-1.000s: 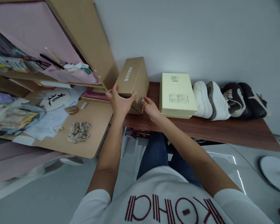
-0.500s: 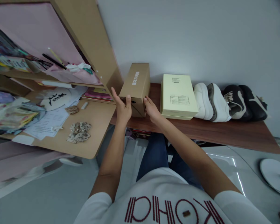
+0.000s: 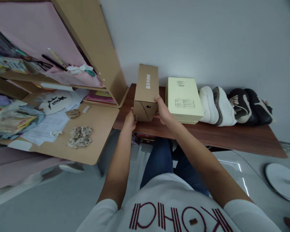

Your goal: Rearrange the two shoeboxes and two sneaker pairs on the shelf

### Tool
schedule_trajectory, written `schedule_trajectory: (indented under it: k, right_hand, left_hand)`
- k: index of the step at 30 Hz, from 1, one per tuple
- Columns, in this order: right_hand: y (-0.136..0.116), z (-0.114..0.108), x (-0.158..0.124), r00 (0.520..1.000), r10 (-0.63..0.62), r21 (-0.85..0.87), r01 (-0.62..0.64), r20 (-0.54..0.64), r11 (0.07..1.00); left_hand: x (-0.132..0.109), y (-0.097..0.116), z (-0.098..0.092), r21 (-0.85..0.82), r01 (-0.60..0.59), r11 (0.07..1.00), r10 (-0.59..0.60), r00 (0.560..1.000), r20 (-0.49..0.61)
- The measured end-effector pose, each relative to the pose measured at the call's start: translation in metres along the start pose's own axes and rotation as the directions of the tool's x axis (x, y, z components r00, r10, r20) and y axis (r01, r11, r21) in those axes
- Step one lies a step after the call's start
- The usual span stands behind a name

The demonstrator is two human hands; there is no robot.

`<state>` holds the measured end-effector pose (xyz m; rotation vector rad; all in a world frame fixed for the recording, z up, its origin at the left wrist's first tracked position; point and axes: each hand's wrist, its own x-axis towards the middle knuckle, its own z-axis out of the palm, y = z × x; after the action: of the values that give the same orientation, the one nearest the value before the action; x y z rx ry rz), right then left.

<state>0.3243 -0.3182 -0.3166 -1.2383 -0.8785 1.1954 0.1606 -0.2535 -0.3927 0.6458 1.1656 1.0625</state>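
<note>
**Gripping a tan, oblong cardboard box (image 3: 147, 84) between both hands**

Grasping the near end, with left hand (image 3: 130, 120) low at the left corner and right hand (image 3: 163, 112) against the right edge. Perhaps resting on the reddish-brown wooden board (image 3: 124, 113) beneath the grip; hard to tell with the underside hidden. See, just right of the grip, a pale-yellow rectangular lidded box (image 3: 184, 96). Likely at the positioning step; calls next for even pressure from both sides without bumping the yellow neighbour.

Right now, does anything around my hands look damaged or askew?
An odd dark diagonal line crosses the near end of the brown rectangular cardboard box between your left hand and right hand: possibly a tear or seam.
</note>
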Motion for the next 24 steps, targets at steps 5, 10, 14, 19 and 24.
schedule_trajectory:
  k: [5, 10, 14, 19, 24]
  right_hand:
    - [0.005, -0.008, -0.010, 0.998, -0.010, 0.103, 0.016, -0.057, 0.995]
    - [0.033, -0.007, -0.007, 0.968, -0.149, -0.135, 0.123, -0.202, 0.983]
    - [0.045, -0.009, -0.004, 0.972, -0.091, -0.219, 0.042, -0.215, 0.975]
    - [0.054, -0.005, 0.001, 0.988, 0.043, -0.111, -0.060, -0.147, 0.992]
    - [0.061, 0.007, 0.007, 0.974, 0.045, -0.145, -0.078, -0.222, 0.986]
  left_hand:
    - [-0.004, 0.019, -0.022, -0.152, 0.104, 0.983, -0.120, 0.988, -0.101]
    - [0.000, 0.034, -0.032, -0.182, -0.018, 0.983, 0.001, 0.996, -0.094]
    - [0.015, 0.037, -0.027, -0.071, -0.202, 0.977, 0.189, 0.970, -0.154]
    - [0.035, 0.031, -0.023, -0.045, -0.390, 0.920, 0.388, 0.920, -0.045]
    - [0.050, 0.027, -0.025, -0.005, -0.462, 0.887, 0.462, 0.887, -0.012]
